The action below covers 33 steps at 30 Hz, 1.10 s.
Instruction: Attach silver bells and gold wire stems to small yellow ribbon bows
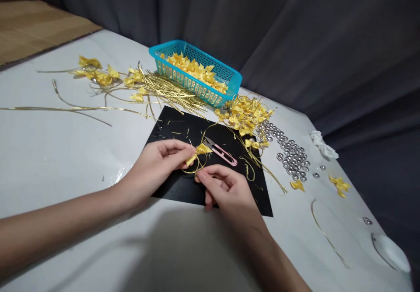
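My left hand [167, 158] pinches a yellow ribbon bow [202, 149] between thumb and fingertips. A thin gold cord [188, 171] loops from the bow to my right hand [223, 185], whose thumb and fingers are closed on it. Both hands are over a black mat [179, 189] strewn with gold cord scraps. Just beyond them on the mat lie pink-handled thread snips [225, 154], their blades pointing toward the bow.
A blue basket [234, 82] of yellow bows stands at the back, beside gold cords [173, 92]. Yellow bows with cords [246, 112] and silver rings [293, 158] lie to the right. More bows [101, 78] lie at left; a white object [392, 252] sits far right.
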Motion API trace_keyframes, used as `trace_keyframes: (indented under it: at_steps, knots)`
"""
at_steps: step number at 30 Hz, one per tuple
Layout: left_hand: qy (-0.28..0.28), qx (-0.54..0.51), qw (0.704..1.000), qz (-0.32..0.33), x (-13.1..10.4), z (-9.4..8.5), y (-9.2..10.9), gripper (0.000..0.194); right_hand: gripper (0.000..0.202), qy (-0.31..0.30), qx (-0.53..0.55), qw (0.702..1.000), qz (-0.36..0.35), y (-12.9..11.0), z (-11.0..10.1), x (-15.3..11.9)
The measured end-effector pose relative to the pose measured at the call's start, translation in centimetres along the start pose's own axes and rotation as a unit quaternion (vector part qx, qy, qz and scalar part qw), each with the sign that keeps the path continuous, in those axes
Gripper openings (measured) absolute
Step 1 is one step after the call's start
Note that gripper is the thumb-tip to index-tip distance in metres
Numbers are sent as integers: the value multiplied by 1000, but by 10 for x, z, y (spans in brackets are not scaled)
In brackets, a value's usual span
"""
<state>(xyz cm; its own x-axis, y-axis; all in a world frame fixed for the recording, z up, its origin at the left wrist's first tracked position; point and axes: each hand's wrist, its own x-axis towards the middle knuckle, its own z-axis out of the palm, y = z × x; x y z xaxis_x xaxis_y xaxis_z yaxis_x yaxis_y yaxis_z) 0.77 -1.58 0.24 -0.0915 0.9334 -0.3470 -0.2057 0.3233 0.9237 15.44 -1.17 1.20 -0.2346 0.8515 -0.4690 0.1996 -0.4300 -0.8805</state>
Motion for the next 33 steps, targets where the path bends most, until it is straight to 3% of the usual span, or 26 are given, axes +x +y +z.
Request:
trace_keyframes:
  at_steps: [3, 6, 9, 13, 15, 18, 21, 24, 27, 29, 33]
  knots:
    - [17, 10, 1000, 10, 2, -1, -1, 18, 15, 67, -6, 994, -81, 1, -2, -2]
    - [22, 22, 999, 15, 3, -2, -2, 19, 13, 91, 28, 986, -138, 1, -5, -5]
    - [12, 31, 999, 22, 1, -2, -3, 18, 9, 52, 115, 982, -142, -1, -7, -9]
    - [-5, 34, 999, 26, -2, 1, 0, 14, 9, -54, 247, 963, -91, -7, -9, -10]
    - [-6, 32, 999, 26, -3, 2, 2, 12, 12, -78, 272, 957, -64, -8, -9, -8]
    - [-12, 36, 999, 32, -3, 3, 2, 12, 12, -56, 200, 977, -58, -6, -8, -5]
    - [-31, 55, 997, 42, -3, 1, 0, 15, 14, 18, 62, 992, -108, -3, -5, -5]
    - [-54, 93, 992, 60, -2, 0, -1, 18, 12, 95, -43, 978, -181, -3, -4, -7]
    - [-69, 127, 987, 74, -1, 0, -1, 20, 8, 143, -147, 939, -275, -5, -7, -10]
    - [-73, 138, 985, 73, -1, 0, 0, 21, 9, 124, -190, 927, -297, -7, -10, -11]
    - [-50, 96, 993, 47, 0, -1, 1, 17, 15, -33, -122, 971, -201, -11, -18, -11]
